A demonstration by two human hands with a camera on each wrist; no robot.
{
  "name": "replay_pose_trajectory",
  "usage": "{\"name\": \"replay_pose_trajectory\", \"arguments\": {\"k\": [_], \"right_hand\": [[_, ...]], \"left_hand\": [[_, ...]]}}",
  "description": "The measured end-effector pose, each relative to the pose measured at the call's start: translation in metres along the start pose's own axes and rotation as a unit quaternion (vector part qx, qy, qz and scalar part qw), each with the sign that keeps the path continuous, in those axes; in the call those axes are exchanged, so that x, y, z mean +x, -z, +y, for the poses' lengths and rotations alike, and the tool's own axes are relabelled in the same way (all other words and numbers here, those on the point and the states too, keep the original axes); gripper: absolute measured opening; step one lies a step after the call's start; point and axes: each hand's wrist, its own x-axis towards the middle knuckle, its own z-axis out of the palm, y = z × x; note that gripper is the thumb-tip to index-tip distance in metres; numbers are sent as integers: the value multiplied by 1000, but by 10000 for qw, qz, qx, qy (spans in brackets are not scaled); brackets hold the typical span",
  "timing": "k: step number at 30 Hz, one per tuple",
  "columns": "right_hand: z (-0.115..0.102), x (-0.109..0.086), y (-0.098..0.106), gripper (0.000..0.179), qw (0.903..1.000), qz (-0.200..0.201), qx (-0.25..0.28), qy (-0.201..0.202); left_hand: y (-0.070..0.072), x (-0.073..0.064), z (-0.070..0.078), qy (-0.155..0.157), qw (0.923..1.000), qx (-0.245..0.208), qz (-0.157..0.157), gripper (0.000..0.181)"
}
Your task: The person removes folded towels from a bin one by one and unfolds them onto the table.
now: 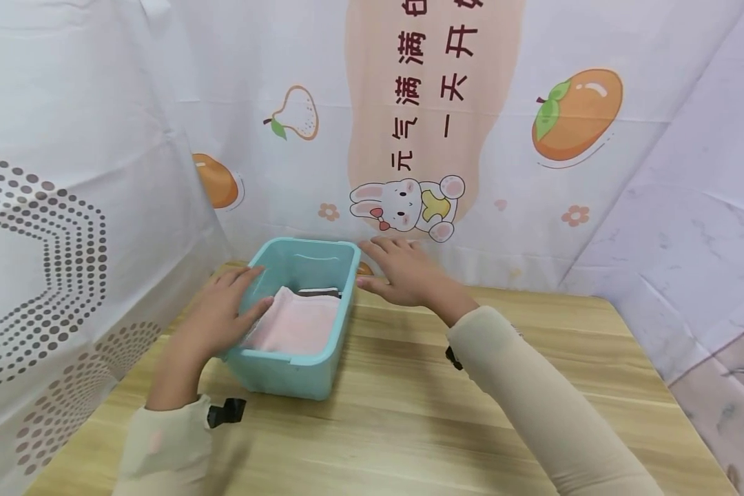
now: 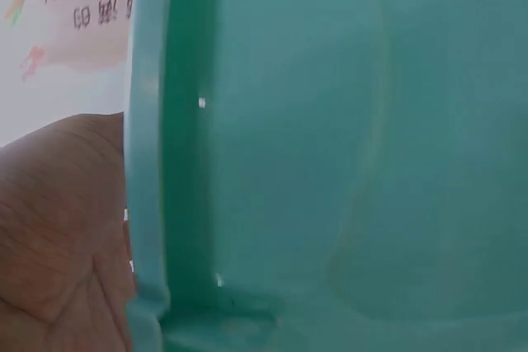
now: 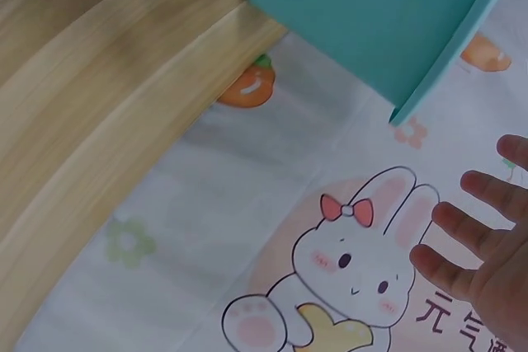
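A light blue plastic bin [image 1: 279, 372] stands on the table's left part, close to the back wall. Inside it lies a folded pale pink cloth [image 1: 304, 322], with a dark item with a white edge [image 1: 319, 293] behind. My left hand [image 1: 220, 313] is over the bin's left rim, thumb and fingers spread and loosely bent. In the left wrist view the bin's teal side [image 2: 289, 138] hides most of the fingers. Off the bin's far right corner, my right hand [image 1: 403, 272] has its fingers extended and holds nothing. The right wrist view shows those fingers [image 3: 474, 232] spread apart.
The wood-grain table [image 1: 440, 386] stretches right of the bin. Behind it hangs a white printed curtain [image 1: 514, 207] with a rabbit and fruit. Another hanging sheet [image 1: 136, 172] runs close along the left side. Black straps [image 1: 226, 412] show at both sleeves.
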Motion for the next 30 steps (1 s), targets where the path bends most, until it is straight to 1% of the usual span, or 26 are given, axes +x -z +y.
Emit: {"name": "replay_pose_trajectory", "arguments": {"k": [3, 5, 7, 9, 11, 13, 16, 18, 21, 24, 26, 30], "right_hand": [[-5, 2, -1, 79, 10000, -42, 29, 27], [-7, 4, -2, 79, 10000, -46, 29, 40], [-9, 5, -3, 79, 10000, -41, -4, 44], [-12, 6, -2, 79, 10000, -42, -36, 62], [-14, 7, -2, 78, 10000, -56, -28, 61], [-17, 8, -2, 78, 9999, -112, -27, 66], [-20, 10, 0, 77, 9997, -212, -46, 80], [-22, 11, 2, 77, 9996, -223, -100, 141], [-26, 16, 2, 74, 9991, -219, -222, 303], [-29, 20, -1, 73, 9985, -211, -290, 425], [-29, 22, -2, 72, 9981, -253, -310, 467], [-28, 25, -6, 71, 9978, -274, -341, 495]], "left_hand": [[0, -1, -9, -115, 9996, -92, 234, 62], [1, -1, -16, -197, 9988, -260, 365, 58], [0, 0, -24, -337, 9967, -550, 494, 54], [-1, 1, -30, -382, 9944, -823, 534, 51], [0, 0, -36, -318, 9923, -1092, 486, 49], [0, -1, -40, -117, 9914, -1253, 373, 51], [-1, -5, -45, 267, 9891, -1435, 175, 55], [-1, -7, -47, 486, 9876, -1487, 99, 58], [-2, -13, -52, 795, 9843, -1576, 77, 58], [-3, -18, -55, 987, 9812, -1654, 109, 54], [-5, -20, -56, 1050, 9790, -1745, 112, 52], [-8, -19, -57, 1203, 9729, -1975, 81, 50]]}}
